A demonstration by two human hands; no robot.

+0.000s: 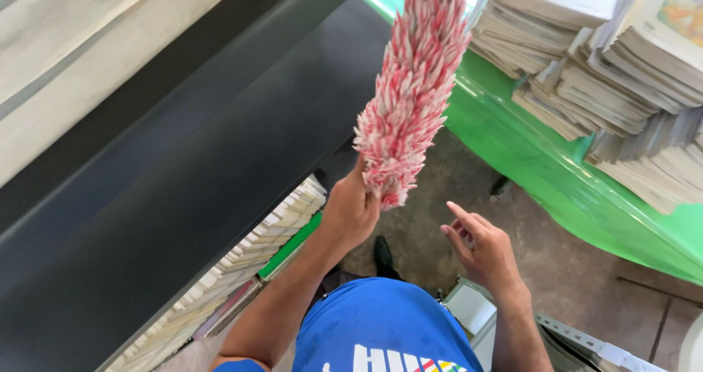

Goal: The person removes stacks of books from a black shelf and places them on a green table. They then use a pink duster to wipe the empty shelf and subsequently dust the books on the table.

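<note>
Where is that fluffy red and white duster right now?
In the head view, the duster stands up at centre, gripped at its base by the left hand, between the dark shelf and the green table.

A single head-worn camera looked steeply down over the wearer's blue shirt (381,328) at close range, facing forward toward a dark shelf top (183,174) on the left and a green table (556,174) stacked with books on the right. Both forearms rose from the bottom edge, with bare concrete floor (586,269) between.
</note>
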